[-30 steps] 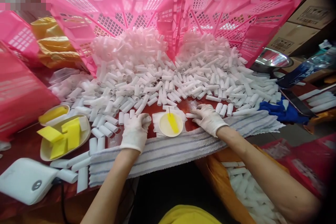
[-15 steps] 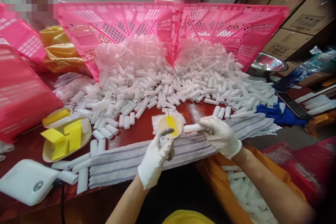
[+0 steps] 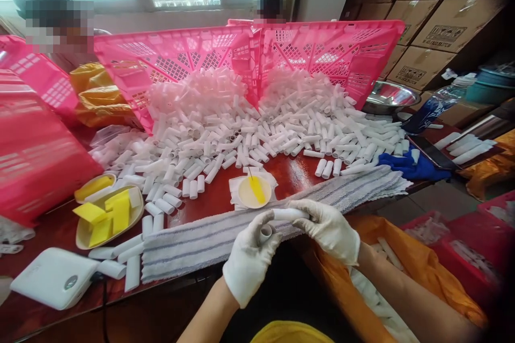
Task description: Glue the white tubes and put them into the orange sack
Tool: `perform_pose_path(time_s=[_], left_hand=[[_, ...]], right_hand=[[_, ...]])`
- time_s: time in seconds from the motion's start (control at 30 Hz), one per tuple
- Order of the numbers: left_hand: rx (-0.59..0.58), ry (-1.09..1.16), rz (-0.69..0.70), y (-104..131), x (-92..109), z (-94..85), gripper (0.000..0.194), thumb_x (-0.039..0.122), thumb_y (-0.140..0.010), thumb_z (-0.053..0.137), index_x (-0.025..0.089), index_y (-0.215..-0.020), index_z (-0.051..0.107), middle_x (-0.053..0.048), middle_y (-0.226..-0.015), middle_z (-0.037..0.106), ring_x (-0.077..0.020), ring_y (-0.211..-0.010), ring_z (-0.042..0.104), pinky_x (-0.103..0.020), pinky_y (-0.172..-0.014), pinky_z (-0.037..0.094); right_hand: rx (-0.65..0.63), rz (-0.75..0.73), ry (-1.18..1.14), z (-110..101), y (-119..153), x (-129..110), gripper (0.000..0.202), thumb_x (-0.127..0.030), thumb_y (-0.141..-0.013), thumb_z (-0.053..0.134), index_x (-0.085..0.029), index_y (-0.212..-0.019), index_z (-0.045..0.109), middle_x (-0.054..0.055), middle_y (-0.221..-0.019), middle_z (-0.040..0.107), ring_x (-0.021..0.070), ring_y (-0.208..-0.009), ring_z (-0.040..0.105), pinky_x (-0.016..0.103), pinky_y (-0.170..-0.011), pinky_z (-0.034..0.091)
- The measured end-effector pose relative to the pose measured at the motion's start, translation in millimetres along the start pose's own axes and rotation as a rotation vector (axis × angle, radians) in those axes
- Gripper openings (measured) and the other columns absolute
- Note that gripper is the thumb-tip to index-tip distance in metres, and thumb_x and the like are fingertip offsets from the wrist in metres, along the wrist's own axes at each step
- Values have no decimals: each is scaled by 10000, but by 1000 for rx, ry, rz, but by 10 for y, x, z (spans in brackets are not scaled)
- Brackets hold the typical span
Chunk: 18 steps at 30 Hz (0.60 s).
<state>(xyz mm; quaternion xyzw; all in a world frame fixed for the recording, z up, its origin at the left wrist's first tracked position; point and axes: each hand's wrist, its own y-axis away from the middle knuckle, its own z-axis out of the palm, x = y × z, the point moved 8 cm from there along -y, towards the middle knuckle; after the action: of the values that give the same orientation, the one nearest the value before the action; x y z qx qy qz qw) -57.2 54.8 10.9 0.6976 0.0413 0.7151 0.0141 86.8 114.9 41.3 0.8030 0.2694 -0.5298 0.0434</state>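
My right hand (image 3: 332,231), in a white glove, grips a white plastic tube (image 3: 288,214) lying nearly level. The tube's left end meets the fingertips of my gloved left hand (image 3: 250,257). A second white tube (image 3: 266,232), its round open end facing up, is held in the curled fingers of that left hand. Just beyond both hands, a small cream dish (image 3: 243,193) with a yellow strip (image 3: 256,189) and a thin upright pin rests on a folded white cloth. Under the hands runs a grey-and-white striped towel (image 3: 193,244) along the table's front edge.
White tubes spill from two tilted pink baskets (image 3: 317,37) across the red table (image 3: 298,171). At left are a dish of yellow sponge pieces (image 3: 105,220) and a white box (image 3: 52,278). A bottle (image 3: 436,104) and phone stand right. People sit behind the baskets.
My left hand has come away from the dish, nearer to me. The tube in my right hand has moved toward my left fingers and now touches them. The view has tilted upward.
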Motion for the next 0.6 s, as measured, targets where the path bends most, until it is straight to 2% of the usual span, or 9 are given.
perform_pose_path(time_s=[0.1,0.13,0.2,0.27,0.3,0.4,0.47,0.53,0.6], left_hand=[[42,-82,86,19,12,-48,356,364,-722,647,165,-1013,595,2,-745,521,-75,-593,432,-222,-579,398],[39,-67,62,22,0,-55,334,369,-718,651,162,-975,600,9,-712,517,-76,-588,431,-218,-568,392],[35,-11,-48,35,-34,-67,294,404,-734,629,156,-886,587,35,-613,478,-70,-538,397,-205,-513,354],[52,6,-141,64,-24,-91,286,428,-738,617,153,-795,561,59,-540,422,-57,-484,337,-194,-460,295],[72,-17,-144,79,16,-113,285,425,-727,627,151,-763,556,60,-536,421,-55,-483,330,-191,-458,286],[143,-118,-73,127,169,-198,273,400,-690,665,146,-719,570,48,-583,464,-57,-524,360,-183,-490,309],[185,-114,-64,167,195,-251,278,409,-696,658,148,-707,562,51,-581,455,-57,-523,359,-181,-495,316],[203,-53,-92,208,156,-276,290,419,-702,652,151,-710,541,58,-565,436,-55,-505,350,-181,-482,315],[217,3,-106,250,102,-269,292,421,-706,648,156,-718,528,59,-557,436,-56,-496,354,-180,-470,317]], right_hand=[[-304,364,-451,354,161,170,413,-554,-810,494,-146,-790,554,-37,-529,443,93,-457,428,239,-451,368],[-370,418,-548,430,208,149,454,-595,-793,484,-146,-744,529,-60,-490,376,77,-415,368,229,-418,322],[-377,448,-567,454,234,87,478,-621,-755,519,-144,-721,509,-72,-483,347,64,-409,330,218,-410,280],[-311,427,-434,393,211,19,477,-613,-738,554,-138,-726,517,-58,-505,389,64,-438,345,212,-425,266],[-287,411,-375,367,199,-23,481,-616,-734,557,-136,-723,520,-51,-515,405,64,-450,351,211,-430,264],[-299,402,-301,377,208,-103,498,-636,-754,511,-139,-741,533,-44,-525,409,71,-458,355,216,-434,278],[-289,371,-217,383,223,-115,459,-594,-795,490,-141,-796,567,-21,-570,469,91,-505,412,224,-471,329],[-217,264,-91,352,222,-145,382,-516,-839,480,-158,-890,604,18,-706,572,127,-633,501,242,-575,399],[-110,89,94,321,234,-231,304,-436,-853,500,-180,-967,618,51,-857,621,168,-778,537,281,-705,424]])
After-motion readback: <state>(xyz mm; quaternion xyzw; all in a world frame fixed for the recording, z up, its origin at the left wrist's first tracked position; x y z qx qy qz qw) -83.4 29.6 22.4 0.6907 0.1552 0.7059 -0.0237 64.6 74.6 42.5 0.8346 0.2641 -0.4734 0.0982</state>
